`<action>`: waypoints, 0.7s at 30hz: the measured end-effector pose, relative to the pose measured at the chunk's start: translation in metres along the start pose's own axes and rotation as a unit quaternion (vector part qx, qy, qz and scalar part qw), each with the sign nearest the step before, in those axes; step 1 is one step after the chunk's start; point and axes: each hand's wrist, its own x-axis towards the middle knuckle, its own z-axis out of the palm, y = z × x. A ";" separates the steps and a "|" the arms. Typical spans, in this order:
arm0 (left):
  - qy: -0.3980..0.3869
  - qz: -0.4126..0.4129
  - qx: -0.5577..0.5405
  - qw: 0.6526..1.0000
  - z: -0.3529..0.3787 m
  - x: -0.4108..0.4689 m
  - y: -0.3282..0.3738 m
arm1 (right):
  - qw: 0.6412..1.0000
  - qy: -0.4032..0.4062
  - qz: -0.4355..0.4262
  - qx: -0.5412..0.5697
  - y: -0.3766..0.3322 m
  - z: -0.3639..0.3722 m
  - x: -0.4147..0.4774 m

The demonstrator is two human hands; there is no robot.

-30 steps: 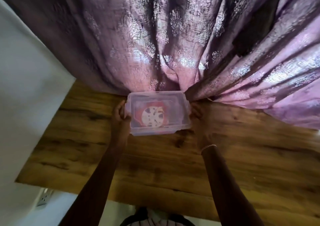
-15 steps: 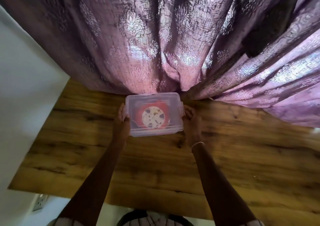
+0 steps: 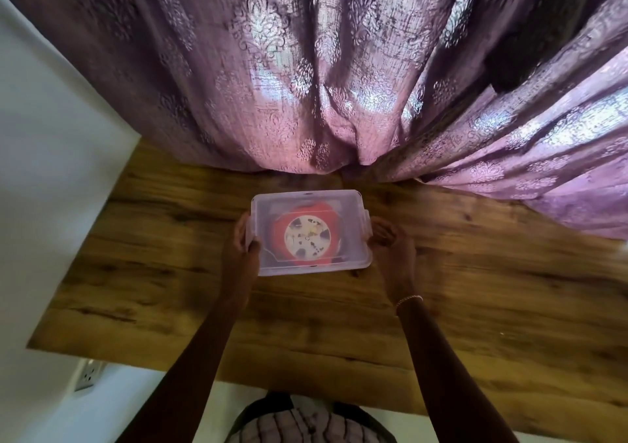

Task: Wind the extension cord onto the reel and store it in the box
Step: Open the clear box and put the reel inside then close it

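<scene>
Left hand [image 3: 239, 242] grips the box [image 3: 269, 209]; right hand [image 3: 390, 242], hold unclear; reel [image 3: 307, 238] blurred inside.

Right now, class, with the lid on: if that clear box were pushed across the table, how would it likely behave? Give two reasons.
Probably slides rather than tips: the box sits low, wide and flat on the smooth wooden table. Likely fairly heavy for its size, since the red reel fills most of it.

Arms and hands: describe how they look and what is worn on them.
No sleeves or gloves are in view on either arm. The left hand wears nothing visible; the right hand has a thin pale bracelet at its wrist.
</scene>
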 end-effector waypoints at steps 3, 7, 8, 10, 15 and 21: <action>0.020 0.004 0.002 1.000 -0.001 -0.010 -0.008 | 0.999 0.026 -0.013 -0.038 0.002 -0.007 -0.009; 0.050 0.003 0.017 0.999 -0.001 -0.014 -0.006 | 0.998 0.036 0.001 -0.045 0.002 -0.008 -0.010; 0.052 -0.003 0.017 0.998 -0.002 -0.013 -0.004 | 0.998 0.031 0.006 -0.048 0.002 -0.008 -0.008; 0.042 -0.025 -0.014 0.999 -0.003 -0.013 -0.001 | 0.999 0.017 0.016 -0.046 0.002 -0.008 -0.006; 0.018 -0.152 -0.068 0.986 -0.006 -0.008 0.009 | 0.997 -0.045 0.054 -0.042 0.002 -0.008 0.006; -0.032 -0.236 -0.043 0.970 -0.017 0.004 0.012 | 0.972 -0.164 0.170 0.018 -0.012 -0.013 0.015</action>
